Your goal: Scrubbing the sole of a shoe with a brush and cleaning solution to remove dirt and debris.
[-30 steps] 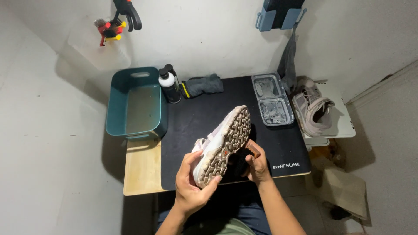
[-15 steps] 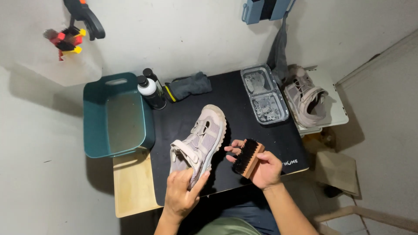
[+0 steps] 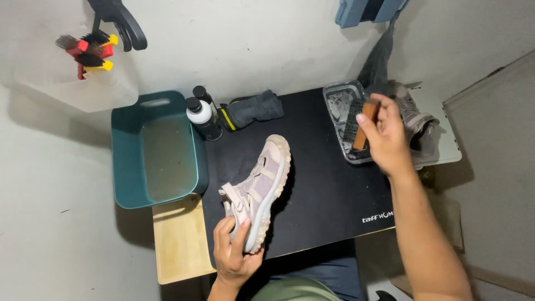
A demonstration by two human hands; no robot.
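My left hand grips the heel end of a pale pink and beige shoe, which lies upright on the black mat with its toe pointing away from me. My right hand holds a wooden-backed brush with dark bristles over a clear plastic tray at the back right of the mat. A second shoe of the same kind lies just right of the tray, partly hidden by my right hand.
A teal tub with murky water stands at the left. Two dark bottles and a folded grey cloth lie at the mat's back. A wooden board sits under the tub's near side. Brushes hang on the wall.
The shoe went from sole-up in both hands to upright on the mat, held by my left hand alone. My right hand carried the brush away to the clear tray.
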